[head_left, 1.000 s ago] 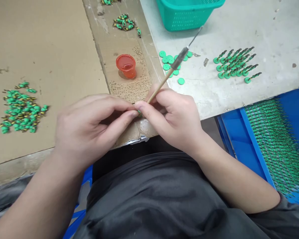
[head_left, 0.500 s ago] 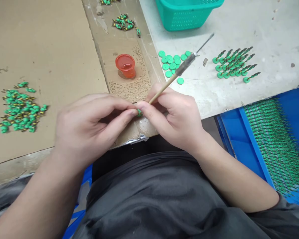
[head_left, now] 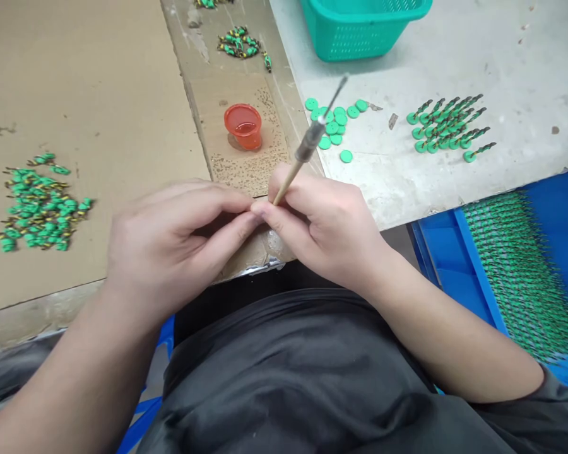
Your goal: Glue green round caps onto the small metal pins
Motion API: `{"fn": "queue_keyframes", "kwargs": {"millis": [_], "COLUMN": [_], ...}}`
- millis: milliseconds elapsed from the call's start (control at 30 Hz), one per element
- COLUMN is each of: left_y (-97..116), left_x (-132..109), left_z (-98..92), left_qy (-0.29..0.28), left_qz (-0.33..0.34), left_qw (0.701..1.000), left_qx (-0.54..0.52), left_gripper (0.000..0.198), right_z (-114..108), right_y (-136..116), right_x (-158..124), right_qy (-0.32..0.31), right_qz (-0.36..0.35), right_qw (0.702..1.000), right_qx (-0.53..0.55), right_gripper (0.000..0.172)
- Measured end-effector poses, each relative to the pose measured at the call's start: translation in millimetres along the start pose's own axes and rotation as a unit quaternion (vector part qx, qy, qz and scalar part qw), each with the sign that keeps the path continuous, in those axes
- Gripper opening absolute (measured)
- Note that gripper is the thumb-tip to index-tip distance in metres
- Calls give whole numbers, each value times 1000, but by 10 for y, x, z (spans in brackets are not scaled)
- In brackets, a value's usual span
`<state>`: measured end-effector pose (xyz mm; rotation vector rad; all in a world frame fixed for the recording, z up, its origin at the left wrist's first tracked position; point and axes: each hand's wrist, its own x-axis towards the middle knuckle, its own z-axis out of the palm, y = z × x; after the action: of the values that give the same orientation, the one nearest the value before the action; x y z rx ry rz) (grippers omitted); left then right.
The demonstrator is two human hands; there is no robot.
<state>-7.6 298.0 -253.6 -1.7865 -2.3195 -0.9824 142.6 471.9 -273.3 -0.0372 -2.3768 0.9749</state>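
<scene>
My left hand (head_left: 170, 243) and my right hand (head_left: 329, 227) meet fingertip to fingertip over the near edge of the cardboard. Both pinch a small part between them; it is hidden by the fingers now. My right hand also grips a thin brush (head_left: 307, 142) with a wooden handle and a metal ferrule, its tip pointing up and away from me. A small orange cup (head_left: 243, 125) of liquid stands just beyond the hands.
A heap of small green parts (head_left: 38, 205) lies left on the cardboard sheet (head_left: 99, 94). Green discs (head_left: 334, 123) and finished green pins (head_left: 447, 126) lie on the grey table. A teal basket (head_left: 360, 28) stands behind. A blue tray (head_left: 454, 252) at right holds rows of pins.
The brush has swung left and more upright in my right hand. The green part seen between my fingertips is now covered.
</scene>
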Motion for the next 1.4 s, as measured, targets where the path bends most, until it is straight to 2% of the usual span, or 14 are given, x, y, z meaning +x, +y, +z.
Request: {"fn": "queue_keyframes", "kwargs": {"millis": [133,233,367,467,533,667,800,900,1000,1100,1400], "left_y": [-38,-87,-102,-56,-19,0,-17,-2,17,14,19], "left_x": [6,8,6,-2,-6,18,78,108,117,119,116], "left_z": [15,17,-3,-44,-72,-86,-68,-62,-60,-58,-48], "left_qy": [8,-4,-13,-12,-20,-53,-77,-83,-76,-77,-69], "left_qz": [24,34,30,20,2,1,38,26,11,6,-12], "left_qw": [1000,999,998,999,1000,999,996,996,997,997,998], "left_qx": [-13,-35,-53,-41,-24,13,33,14,8,8,9], "left_gripper": [17,15,10,11,12,16,11,11,12,13,16], "right_z": [28,45,15,-45,-81,-113,-136,-166,-177,-163,-147], "right_y": [23,25,18,47,82,144,157,142,124,111,118], "right_x": [13,21,5,-37,-66,-90,-48,21,88,123,127], "right_qy": [1,-9,36,98,116,84,47,20,-27,-69,-76], "right_qz": [-30,-19,66,135,155,150,111,69,40,50,45], "right_qw": [999,999,996,983,977,981,990,997,999,996,996], "right_qx": [25,25,47,75,87,94,73,38,15,2,29], "right_gripper": [22,24,34,34,35,38,39,43,38,32,33]}}
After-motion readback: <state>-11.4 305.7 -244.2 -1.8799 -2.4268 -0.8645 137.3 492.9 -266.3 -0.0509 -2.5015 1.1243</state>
